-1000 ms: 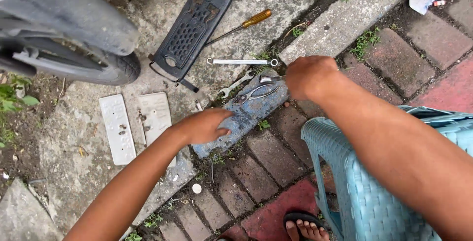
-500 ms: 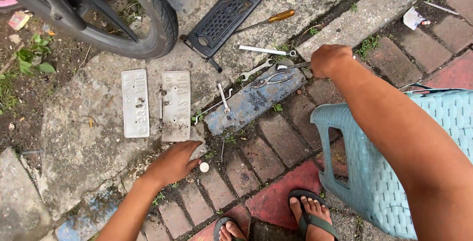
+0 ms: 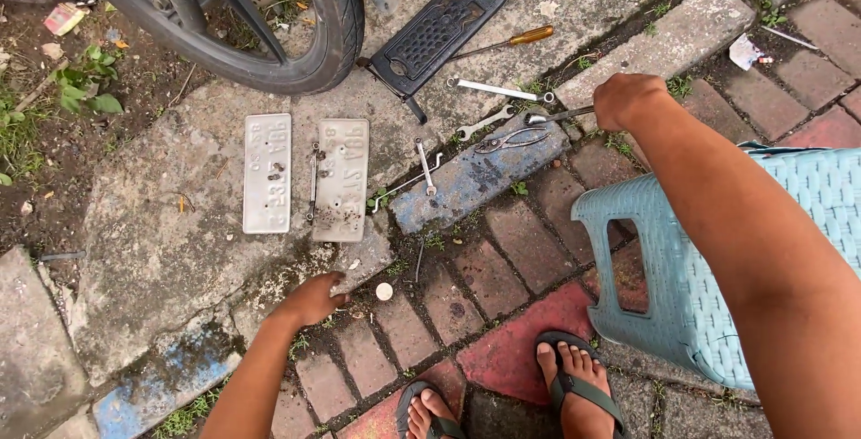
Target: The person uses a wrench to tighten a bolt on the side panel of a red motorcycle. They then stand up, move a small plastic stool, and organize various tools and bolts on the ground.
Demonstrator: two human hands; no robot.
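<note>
Fingers of the right hand (image 3: 628, 100) are curled into a closed fist around the handle end of a slim metal tool (image 3: 558, 116), whose tip lies on the grey concrete block (image 3: 475, 179) next to the pliers (image 3: 511, 140). A second ago this hand rested over the middle of the block; it now sits at the block's far end, tool in grip. The left hand (image 3: 312, 300) has left the block altogether and travelled down to the broken slab edge (image 3: 179, 251), where it rests palm-down with fingers bent against the ground; whether anything is pinched under them cannot be told. A small pale round disc (image 3: 384, 291) lies just beside that hand on the brick paving (image 3: 502, 251), not touching it. Two worn licence plates (image 3: 305, 179) lie side by side on the slab, with loose bolts and a bracket strip between them. Judged from the shift, work is split: one hand holds a tool ready at the block, the other searches the ground near the disc. Spanners (image 3: 498, 89), a yellow-handled screwdriver (image 3: 511, 42) and a black footboard panel (image 3: 444, 22) lie well apart, near the tyre (image 3: 332, 17).
</note>
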